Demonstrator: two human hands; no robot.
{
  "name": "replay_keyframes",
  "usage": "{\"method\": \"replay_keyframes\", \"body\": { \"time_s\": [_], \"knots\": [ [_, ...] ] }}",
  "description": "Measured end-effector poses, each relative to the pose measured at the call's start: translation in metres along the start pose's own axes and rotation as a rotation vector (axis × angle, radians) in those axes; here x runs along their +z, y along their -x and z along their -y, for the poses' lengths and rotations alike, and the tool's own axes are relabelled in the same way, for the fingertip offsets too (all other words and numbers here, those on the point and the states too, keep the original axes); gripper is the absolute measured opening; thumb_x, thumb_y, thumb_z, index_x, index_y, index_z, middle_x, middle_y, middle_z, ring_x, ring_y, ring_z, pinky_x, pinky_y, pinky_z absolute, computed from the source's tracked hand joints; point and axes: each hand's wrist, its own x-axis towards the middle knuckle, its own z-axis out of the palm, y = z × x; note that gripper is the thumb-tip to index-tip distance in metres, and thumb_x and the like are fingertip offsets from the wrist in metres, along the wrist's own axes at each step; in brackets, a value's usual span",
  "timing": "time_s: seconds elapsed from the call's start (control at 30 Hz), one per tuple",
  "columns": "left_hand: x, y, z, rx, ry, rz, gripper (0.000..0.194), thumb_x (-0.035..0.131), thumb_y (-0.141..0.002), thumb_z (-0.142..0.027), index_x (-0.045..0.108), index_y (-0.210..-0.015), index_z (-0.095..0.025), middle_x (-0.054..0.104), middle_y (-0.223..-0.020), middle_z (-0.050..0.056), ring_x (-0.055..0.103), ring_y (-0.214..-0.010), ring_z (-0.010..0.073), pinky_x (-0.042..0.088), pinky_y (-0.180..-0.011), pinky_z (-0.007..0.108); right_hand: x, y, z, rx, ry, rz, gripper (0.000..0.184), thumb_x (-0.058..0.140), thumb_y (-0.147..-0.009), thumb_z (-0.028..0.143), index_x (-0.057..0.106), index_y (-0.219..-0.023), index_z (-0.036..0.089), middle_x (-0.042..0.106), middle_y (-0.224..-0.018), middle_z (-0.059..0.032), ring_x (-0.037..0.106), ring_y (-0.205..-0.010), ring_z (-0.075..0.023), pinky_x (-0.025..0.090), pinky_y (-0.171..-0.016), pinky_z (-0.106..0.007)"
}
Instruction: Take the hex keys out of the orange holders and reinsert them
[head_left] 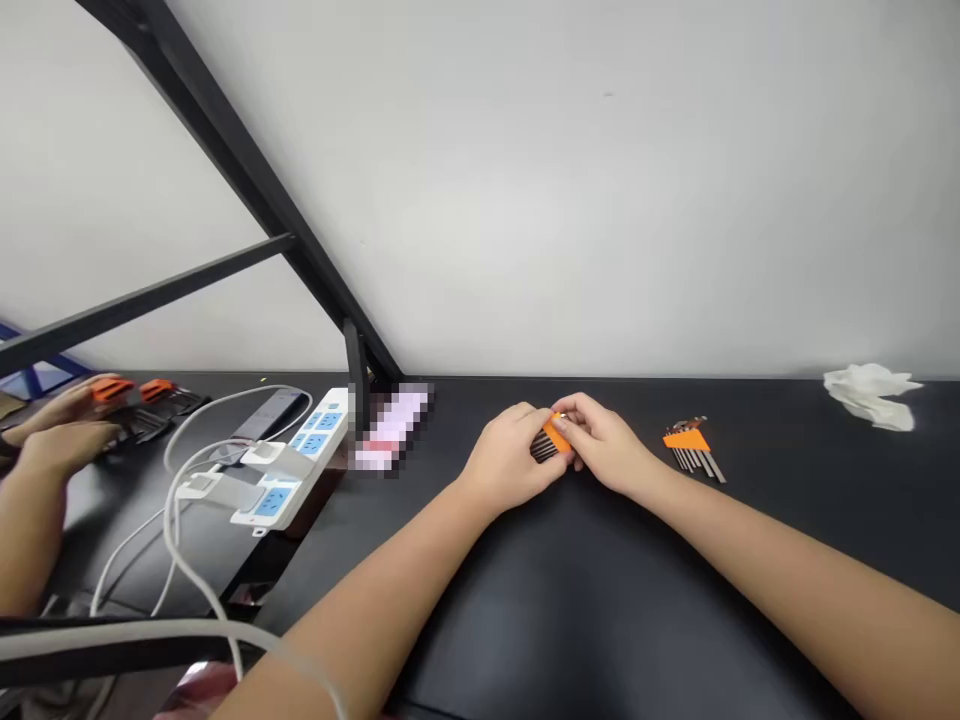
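Hands at work: how many?

Two, the left hand (pixel 510 455) and the right hand (pixel 604 445), meeting over the dark tabletop (pixel 570 600).

And the grip?

Both are clamped on one held key set (pixel 555 434), an orange holder with a row of metal rods (pixel 541 447). The right thumb and fingers pinch the orange part; the left hand curls around the rod side. Fingers cover some of the rods, so I can't give you their number.

Any more like it?

One, right of the grip: a second key set (pixel 686 440), also orange, lying near the right forearm with several rods fanned out. Farther right still, one crumpled white tissue (pixel 870 393), close to the wall (pixel 600 250).

What's left of the grip?

Nearest, one pixelated pinkish patch (pixel 394 425). Past that, one white power strip (pixel 313 462) with two white plugs (pixel 281 462) on it, then one dark phone (pixel 270 415) and some white cables (pixel 135 630).

Anybody else?

One co-worker, farthest left from the grip. I count two hands (pixel 56 413) and two orange pieces (pixel 112 389) there; how firmly those are held, I can't tell.
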Motion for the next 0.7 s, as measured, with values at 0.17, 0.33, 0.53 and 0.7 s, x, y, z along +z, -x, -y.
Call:
{"method": "replay_keyframes", "body": {
  "time_s": [0.17, 0.33, 0.53, 0.7],
  "knots": [
    [-0.0053, 0.0001, 0.0036, -0.026, 0.097, 0.060, 0.017, 0.075, -0.081, -0.035, 0.072, -0.092, -0.021, 0.061, -0.079, 0.000, 0.057, -0.073, 0.0131, 0.046, -0.069, 0.027, 0.0036, -0.0002, 0.0012, 0.129, -0.359, 0.028, 0.042, 0.073, -0.087, 0.054, 0.051, -0.101, 0.022, 0.058, -0.059, 0.0069, 0.058, -0.046, -0.0136, 0.041, -0.038, -0.021],
    [-0.0084, -0.0018, 0.0082, -0.034, 0.209, 0.092, 0.020, 0.076, -0.081, -0.036, 0.074, -0.095, -0.021, 0.061, -0.079, -0.001, 0.054, -0.068, 0.0112, 0.045, -0.065, 0.025, 0.0010, 0.0037, 0.0051, 0.189, -0.625, 0.040, 0.041, 0.076, -0.086, 0.050, 0.048, -0.098, 0.023, 0.053, -0.058, 0.0098, 0.042, -0.039, -0.0051, 0.027, -0.036, -0.014],
    [-0.0084, -0.0005, 0.0068, -0.036, 0.183, 0.101, 0.017, 0.078, -0.080, -0.035, 0.073, -0.090, -0.021, 0.059, -0.076, -0.001, 0.053, -0.068, 0.0112, 0.043, -0.064, 0.024, 0.0005, 0.0025, -0.0001, 0.076, -0.314, 0.126, 0.038, 0.063, -0.095, 0.057, 0.045, -0.104, 0.024, 0.064, -0.060, 0.0050, 0.065, -0.051, -0.0168, 0.051, -0.046, -0.024],
    [-0.0064, 0.0017, 0.0039, 0.035, 0.138, 0.070, 0.020, 0.078, -0.082, -0.038, 0.070, -0.086, -0.020, 0.060, -0.076, -0.001, 0.056, -0.073, 0.0119, 0.045, -0.068, 0.024, 0.0055, 0.0047, -0.0030, 0.040, -0.102, 0.077, 0.031, 0.057, -0.099, 0.054, 0.046, -0.104, 0.025, 0.055, -0.056, 0.0100, 0.052, -0.041, -0.0101, 0.039, -0.041, -0.018]
  ]
}}
